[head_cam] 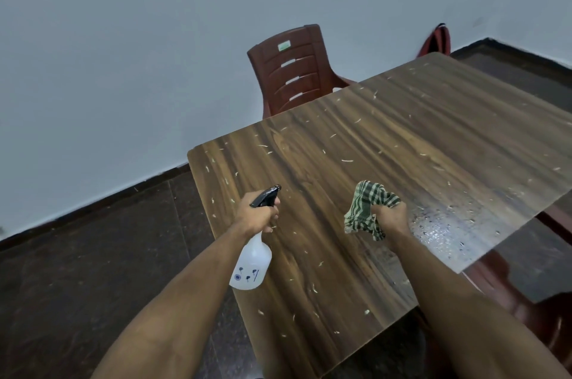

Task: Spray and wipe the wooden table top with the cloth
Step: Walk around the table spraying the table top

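The left hand (261,213) holds a tight grip on the neck of a white spray bottle (251,264) above the wooden table (387,143), while the right hand (391,217) clutches a bunched checked cloth (368,208) just over the surface. Droplets (439,230) glisten beside it; the fingers on the trigger are largely hidden.

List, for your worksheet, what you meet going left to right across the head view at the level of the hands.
Dark floor → spray bottle held by the left hand → checked cloth gripped by the right hand → wet patch on the wooden table top.
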